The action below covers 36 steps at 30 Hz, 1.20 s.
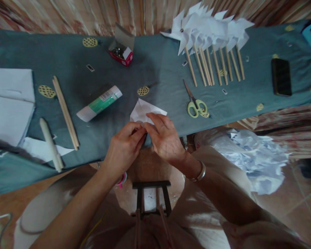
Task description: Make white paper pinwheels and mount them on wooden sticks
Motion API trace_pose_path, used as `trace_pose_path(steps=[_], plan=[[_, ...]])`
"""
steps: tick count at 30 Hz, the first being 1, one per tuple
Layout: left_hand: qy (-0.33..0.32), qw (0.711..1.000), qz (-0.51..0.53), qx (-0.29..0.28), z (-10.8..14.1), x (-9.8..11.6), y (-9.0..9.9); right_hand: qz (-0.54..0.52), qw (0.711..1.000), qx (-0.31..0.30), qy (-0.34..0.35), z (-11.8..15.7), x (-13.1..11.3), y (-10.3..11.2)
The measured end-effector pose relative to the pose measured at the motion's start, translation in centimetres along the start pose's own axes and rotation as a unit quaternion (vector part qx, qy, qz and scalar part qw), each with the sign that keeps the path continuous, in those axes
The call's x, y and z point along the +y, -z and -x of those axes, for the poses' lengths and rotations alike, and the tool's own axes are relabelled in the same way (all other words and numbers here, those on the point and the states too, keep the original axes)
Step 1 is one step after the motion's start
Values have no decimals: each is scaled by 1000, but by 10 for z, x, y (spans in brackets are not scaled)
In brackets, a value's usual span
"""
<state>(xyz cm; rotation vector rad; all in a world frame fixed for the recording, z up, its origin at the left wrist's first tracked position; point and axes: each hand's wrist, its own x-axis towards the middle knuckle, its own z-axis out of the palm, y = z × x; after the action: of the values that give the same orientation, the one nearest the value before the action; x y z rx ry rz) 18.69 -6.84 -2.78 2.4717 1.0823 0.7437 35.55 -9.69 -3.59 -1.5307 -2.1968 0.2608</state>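
Observation:
A small folded white paper point(145, 110) lies at the table's front edge, one corner pointing away from me. My left hand point(125, 143) pinches its near left edge between thumb and fingers. My right hand point(167, 138) touches the same paper from the right, its thumb and fingertips meeting the left fingertips and its index finger resting over the sheet. The near part of the paper is hidden by my fingers. Green-handled scissors point(197, 107) lie to the right of my hands, and a green and white tube point(101, 103) lies to the left.
White paper pinwheels point(209, 31) on wooden sticks lie at the back right. A phone point(281, 76) is at far right. Behind stands an open red box point(121, 57) of small metal pieces. Wooden sticks point(66, 112), a pale knife-shaped tool point(50, 143) and stacked paper point(10, 117) are left.

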Motion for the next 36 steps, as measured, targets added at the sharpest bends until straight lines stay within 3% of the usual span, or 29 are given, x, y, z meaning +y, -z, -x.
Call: trace_pose_path(steps=[8, 17, 26, 33, 36], plan=[[-24, 999, -23, 13, 1, -2, -1, -17, 1000, 0, -8, 4, 1, 2], [-24, 999, -27, 10, 4, -4, -3, -34, 995, 64, -65, -3, 25, 16], [-3, 1000, -31, -4, 3, -18, 13, -47, 994, 73, -62, -2, 22, 21], [-26, 996, -36, 74, 4, -18, 21, -85, 992, 60, -64, 1, 15, 24], [-50, 995, -43, 73, 5, -11, 17, -88, 992, 54, -67, 2, 13, 23]])
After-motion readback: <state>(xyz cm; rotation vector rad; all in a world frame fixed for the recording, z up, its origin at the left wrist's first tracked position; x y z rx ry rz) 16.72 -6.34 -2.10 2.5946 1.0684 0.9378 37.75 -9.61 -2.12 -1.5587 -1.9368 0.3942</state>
